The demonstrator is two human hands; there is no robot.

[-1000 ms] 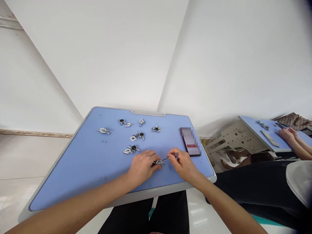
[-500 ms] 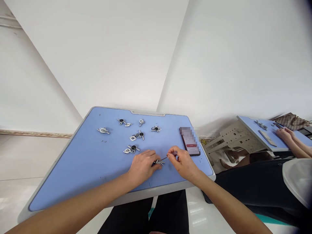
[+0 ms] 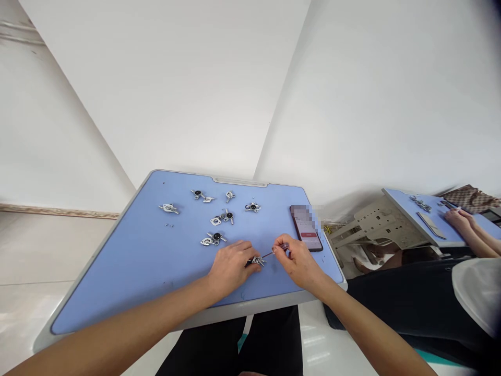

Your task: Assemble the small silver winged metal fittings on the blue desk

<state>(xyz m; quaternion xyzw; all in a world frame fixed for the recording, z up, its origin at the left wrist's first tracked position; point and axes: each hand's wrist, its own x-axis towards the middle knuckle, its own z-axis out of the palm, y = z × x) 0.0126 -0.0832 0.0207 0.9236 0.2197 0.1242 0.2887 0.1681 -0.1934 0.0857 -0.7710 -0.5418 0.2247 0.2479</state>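
Note:
Near the front of the blue table (image 3: 129, 282), my left hand (image 3: 231, 266) has its fingers closed around a small silver metal fitting (image 3: 258, 260) with short prongs, pressed to the tabletop. To its right, my right hand (image 3: 294, 261) pinches the handle of a thin screwdriver (image 3: 282, 247). The shaft points left and its tip reaches the fitting; whether it sits in a screw is too small to tell. Just beyond my left hand lies another silver fitting with a black round cap (image 3: 216, 237), beside a loose metal plate (image 3: 206, 241).
Several similar fittings (image 3: 228, 215) and plates lie farther back, with tiny screws (image 3: 168, 225) at the left. A phone (image 3: 307, 230) lies by the right edge. At a second table (image 3: 410, 209) on the right are another person's hands (image 3: 458, 216).
The view has shifted slightly, so the table's contents appear a little farther right. My left hand keeps the fitting in place; the screwdriver in my right hand has barely moved.

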